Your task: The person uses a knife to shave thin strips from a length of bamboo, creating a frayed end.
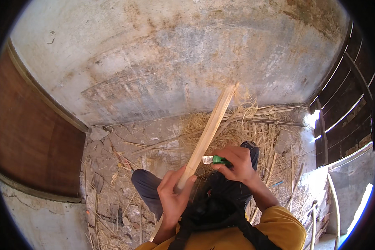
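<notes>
A long pale strip of split wood or bamboo slants from my lap up toward the wall. My left hand is closed round its lower part, and the near end runs back under my left forearm. In my closed right hand is a short knife with a green handle. Its blade points left at the strip's right edge, just above my left hand; I cannot tell if they touch. Thin fibres curl around the strip's far end.
A stained plaster wall rises ahead. Heaps of shavings and loose strips cover the floor around my knees. At left is a brown wooden panel; at right are dark slats with light through the gaps and leaning poles.
</notes>
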Available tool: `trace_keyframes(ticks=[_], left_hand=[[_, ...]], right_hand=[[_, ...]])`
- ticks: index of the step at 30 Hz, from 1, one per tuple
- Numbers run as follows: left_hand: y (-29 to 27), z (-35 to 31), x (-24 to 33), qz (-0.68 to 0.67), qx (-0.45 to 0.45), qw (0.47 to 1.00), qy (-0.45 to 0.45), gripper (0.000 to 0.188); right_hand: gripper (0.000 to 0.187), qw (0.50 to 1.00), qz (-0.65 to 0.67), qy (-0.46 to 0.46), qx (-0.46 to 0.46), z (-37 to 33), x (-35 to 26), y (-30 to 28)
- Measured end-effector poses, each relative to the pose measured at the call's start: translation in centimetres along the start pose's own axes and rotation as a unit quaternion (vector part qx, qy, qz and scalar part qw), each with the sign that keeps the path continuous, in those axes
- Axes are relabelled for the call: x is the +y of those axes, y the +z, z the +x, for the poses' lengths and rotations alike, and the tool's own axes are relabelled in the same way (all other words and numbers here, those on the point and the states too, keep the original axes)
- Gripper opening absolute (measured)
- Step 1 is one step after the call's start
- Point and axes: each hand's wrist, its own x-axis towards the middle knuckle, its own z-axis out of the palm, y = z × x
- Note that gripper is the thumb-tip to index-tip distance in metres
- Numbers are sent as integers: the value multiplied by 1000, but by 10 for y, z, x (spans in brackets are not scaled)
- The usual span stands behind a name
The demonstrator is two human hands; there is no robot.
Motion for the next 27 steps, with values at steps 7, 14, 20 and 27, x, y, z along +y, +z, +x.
trace_keyframes(ticks=[7,14,20,27], left_hand=[[1,1,5,-36,2,999,-6,37],[0,2,7,-50,-3,999,-10,38],[1,1,5,-59,-6,998,-5,38],[1,0,9,-92,-1,995,-37,39]], right_hand=[[36,999,-28,-7,-26,-3,-8,3],[38,999,-39,-29,-15,-1,-11,6],[41,997,-56,-40,22,-2,-8,9],[41,995,-83,-43,23,2,-14,4]])
